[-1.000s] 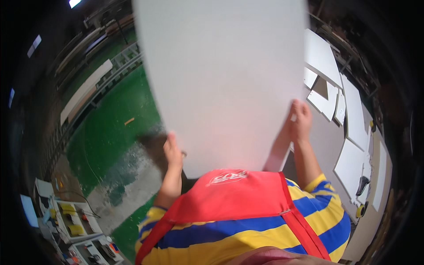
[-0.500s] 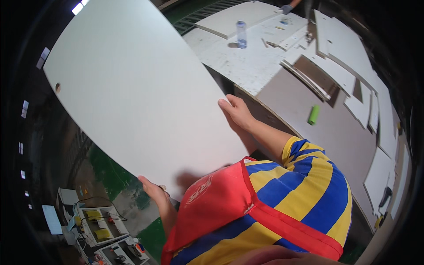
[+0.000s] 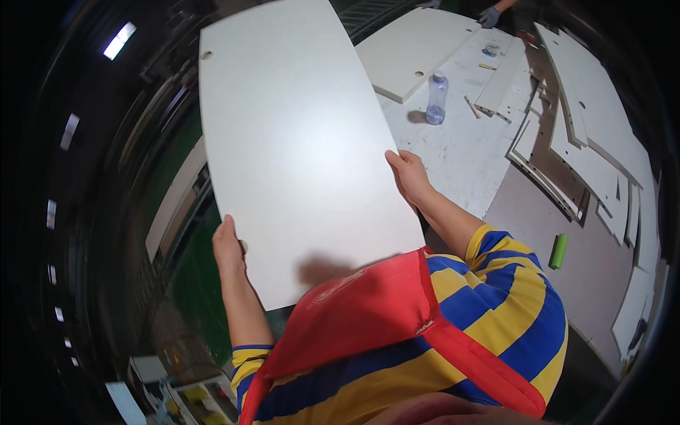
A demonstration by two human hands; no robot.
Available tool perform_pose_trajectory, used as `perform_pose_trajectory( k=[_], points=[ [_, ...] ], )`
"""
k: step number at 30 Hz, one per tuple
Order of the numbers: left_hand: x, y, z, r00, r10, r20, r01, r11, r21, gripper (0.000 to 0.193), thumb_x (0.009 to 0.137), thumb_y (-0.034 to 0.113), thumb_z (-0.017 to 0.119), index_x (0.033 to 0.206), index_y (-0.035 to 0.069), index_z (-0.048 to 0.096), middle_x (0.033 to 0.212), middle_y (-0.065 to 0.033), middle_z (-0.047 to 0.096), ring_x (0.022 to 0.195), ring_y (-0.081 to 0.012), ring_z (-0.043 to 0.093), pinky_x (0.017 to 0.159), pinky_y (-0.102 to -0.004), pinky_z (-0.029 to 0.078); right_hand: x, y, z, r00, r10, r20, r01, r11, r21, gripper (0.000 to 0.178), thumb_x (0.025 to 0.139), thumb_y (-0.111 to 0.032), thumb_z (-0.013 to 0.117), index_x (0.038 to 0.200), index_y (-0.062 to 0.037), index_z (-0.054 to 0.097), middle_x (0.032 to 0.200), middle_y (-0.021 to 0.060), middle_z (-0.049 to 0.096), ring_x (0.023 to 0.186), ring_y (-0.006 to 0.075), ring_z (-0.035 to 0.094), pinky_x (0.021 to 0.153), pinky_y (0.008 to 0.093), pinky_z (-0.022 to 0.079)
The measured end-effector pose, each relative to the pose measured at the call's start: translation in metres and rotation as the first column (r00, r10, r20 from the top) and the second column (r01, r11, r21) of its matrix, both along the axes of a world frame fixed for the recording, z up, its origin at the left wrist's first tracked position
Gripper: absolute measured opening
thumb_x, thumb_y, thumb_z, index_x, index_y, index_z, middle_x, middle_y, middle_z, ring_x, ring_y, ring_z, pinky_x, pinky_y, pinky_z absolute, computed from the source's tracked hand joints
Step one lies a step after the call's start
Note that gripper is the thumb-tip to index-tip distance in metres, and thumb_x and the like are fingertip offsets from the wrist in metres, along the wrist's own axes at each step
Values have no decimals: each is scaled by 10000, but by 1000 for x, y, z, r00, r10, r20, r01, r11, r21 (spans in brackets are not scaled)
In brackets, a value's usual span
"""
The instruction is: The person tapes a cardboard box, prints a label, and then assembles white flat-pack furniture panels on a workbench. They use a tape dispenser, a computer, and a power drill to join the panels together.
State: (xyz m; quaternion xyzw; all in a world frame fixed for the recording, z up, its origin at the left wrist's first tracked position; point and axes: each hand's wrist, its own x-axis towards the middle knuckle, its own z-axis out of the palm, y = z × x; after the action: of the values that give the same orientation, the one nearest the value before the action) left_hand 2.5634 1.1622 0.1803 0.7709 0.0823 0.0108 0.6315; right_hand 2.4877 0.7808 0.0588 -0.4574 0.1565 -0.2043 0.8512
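A large white board [image 3: 304, 142] with one small round hole near its far left corner is held up in front of me. My left hand [image 3: 228, 248] grips its left edge, thumb on the upper face and fingers out of sight beneath. On the opposite edge, my right hand [image 3: 411, 176] clasps it the same way, higher up. The board's near end comes close to my red apron [image 3: 361, 319]. To the right of the board stands a worktable [image 3: 460, 166] with a clear plastic bottle [image 3: 437, 99] on it.
Another white panel [image 3: 418, 53] lies at the table's far end, near a person's gloved hand [image 3: 489, 17]. White board pieces [image 3: 602, 170] are piled along the right side. A green cylinder [image 3: 559, 251] lies on the brownish surface. Shelving [image 3: 202, 400] stands at lower left.
The board has swung to the right and now points more straight ahead, both hands still on its edges. My left hand has come up and forward. The surroundings have shifted in view.
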Motion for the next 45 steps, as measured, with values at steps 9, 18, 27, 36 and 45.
perform_pose_trajectory(
  k=[9,18,27,36,45],
  points=[
    [247,-126,-84,843,-499,-201,525,844,107,339,987,319,512,821,26,556,522,51,352,388,-62,274,375,-296,159,69,-65,-73,909,-352,-224,367,930,29,254,921,-150,611,955,101,587,876,56,586,814,112,520,752,246,423],
    [457,-189,-136,515,-772,-374,853,506,129,330,988,302,506,945,-8,609,762,-35,588,660,-116,530,582,-284,427,165,-69,-75,697,-560,-448,555,817,-158,283,923,-180,607,1008,89,589,920,80,628,846,125,554,771,266,446],
    [533,-247,-208,548,-791,-272,827,562,32,341,977,239,549,1064,-78,641,927,-98,687,819,-140,607,744,-292,486,200,0,-72,538,-799,-270,138,399,-907,696,868,-169,625,1424,65,277,1402,320,337,1313,431,372,1069,422,341],
    [574,-409,-247,350,-868,352,202,437,876,537,938,279,550,1381,2,428,1410,-193,430,1312,-337,383,1038,-482,344,279,-87,-58,449,-827,-338,-411,145,-900,952,751,-368,747,1438,57,244,1514,265,214,1425,405,188,1135,489,241],
    [567,-492,-230,522,-838,160,464,437,771,617,944,420,505,1421,63,344,1203,-258,509,1055,-434,545,859,-509,473,280,-180,-110,517,-841,-162,-328,-19,-945,863,722,-181,718,1401,102,266,1484,280,251,1408,427,214,1142,477,252]
  ],
)
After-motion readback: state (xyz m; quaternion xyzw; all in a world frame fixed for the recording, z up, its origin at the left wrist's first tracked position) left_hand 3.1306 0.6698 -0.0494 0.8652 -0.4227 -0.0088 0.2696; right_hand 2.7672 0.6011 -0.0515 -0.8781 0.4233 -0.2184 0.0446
